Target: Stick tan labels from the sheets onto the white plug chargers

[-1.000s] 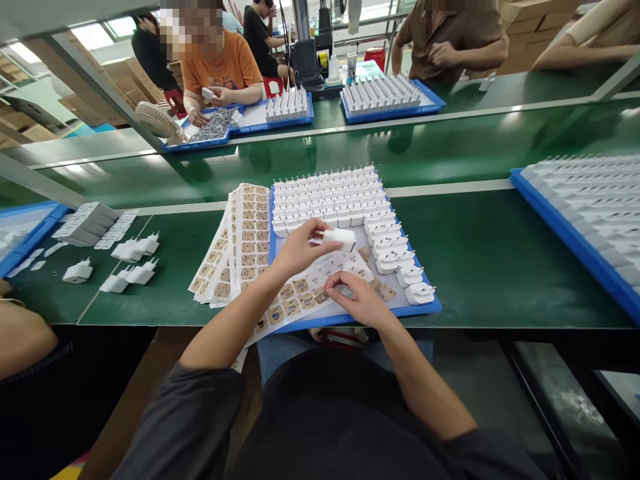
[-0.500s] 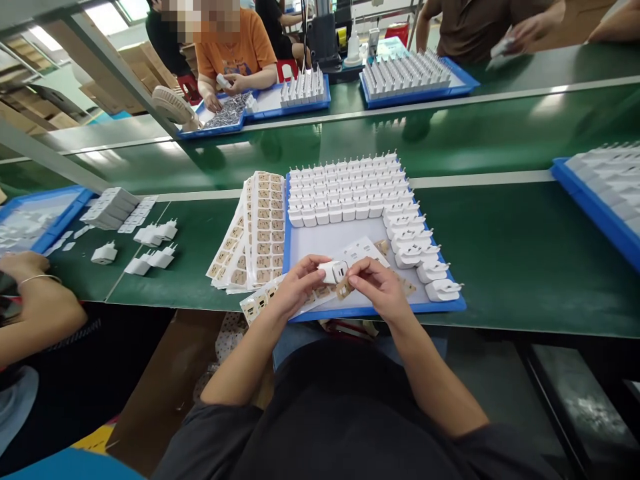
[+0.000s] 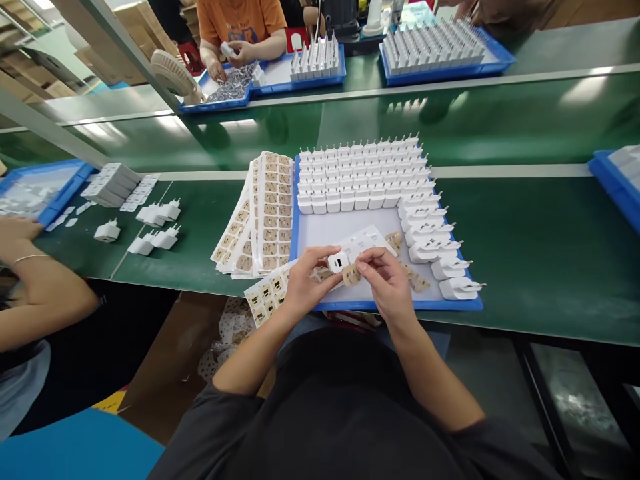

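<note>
My left hand (image 3: 305, 283) grips a small white charger plug (image 3: 339, 261) with its port face turned towards me. My right hand (image 3: 387, 283) pinches a small tan sticker (image 3: 351, 275) right beside that face. Both hands hover over the near edge of a blue tray (image 3: 400, 305). Rows of white charger plugs (image 3: 365, 173) fill the tray's far and right sides. A white sticker sheet (image 3: 363, 241) lies on the tray just beyond my fingers, and another sheet of tan stickers (image 3: 265, 297) juts out under my left wrist.
A fan of tan sticker sheets (image 3: 257, 213) lies left of the tray on the green belt (image 3: 525, 233). Loose plugs (image 3: 155, 227) and a co-worker's arm (image 3: 35, 293) are at the left. Across the belt, a person in orange (image 3: 240, 27) works over blue trays (image 3: 440, 47).
My left hand brought the plug from over the tray's middle back towards me. My right hand lifted a tan sticker off the sheet and carried it up to the plug.
</note>
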Available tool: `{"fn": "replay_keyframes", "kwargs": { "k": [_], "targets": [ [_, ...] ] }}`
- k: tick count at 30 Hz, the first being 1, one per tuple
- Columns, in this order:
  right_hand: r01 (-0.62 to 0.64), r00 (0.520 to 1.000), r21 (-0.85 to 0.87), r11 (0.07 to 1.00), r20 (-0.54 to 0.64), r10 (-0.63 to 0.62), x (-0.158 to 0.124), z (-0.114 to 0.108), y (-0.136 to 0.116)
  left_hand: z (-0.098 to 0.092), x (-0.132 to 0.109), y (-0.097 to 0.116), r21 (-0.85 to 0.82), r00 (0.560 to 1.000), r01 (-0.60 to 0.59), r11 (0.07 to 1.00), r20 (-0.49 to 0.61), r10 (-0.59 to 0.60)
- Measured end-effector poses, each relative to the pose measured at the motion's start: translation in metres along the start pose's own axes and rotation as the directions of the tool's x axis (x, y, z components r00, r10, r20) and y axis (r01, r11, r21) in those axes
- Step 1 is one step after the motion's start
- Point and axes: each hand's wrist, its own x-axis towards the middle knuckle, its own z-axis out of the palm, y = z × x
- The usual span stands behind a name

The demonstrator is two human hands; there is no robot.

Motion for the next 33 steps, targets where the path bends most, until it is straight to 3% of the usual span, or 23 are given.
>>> {"fn": "replay_keyframes", "kwargs": {
  "k": [4, 13, 33],
  "targets": [
    [0.068, 0.997, -0.074, 0.995, -0.031, -0.070, 0.0025, 0.0001, -0.0024, 0.0002, -0.0003, 0.0020, 0.109, 0.998, -0.069, 0.992, 0.010, 0.069],
    [0.084, 0.996, -0.051, 0.995, -0.025, -0.086, 0.0036, 0.0034, 0.0002, 0.0012, 0.0018, -0.0005, 0.108, 0.971, -0.234, 0.966, -0.025, 0.238],
    [0.057, 0.998, -0.026, 0.998, -0.017, -0.057, 0.0030, 0.0041, 0.0007, 0.0005, 0.0026, 0.0004, 0.119, 0.971, -0.234, 0.965, -0.024, 0.238]
  ]
}}
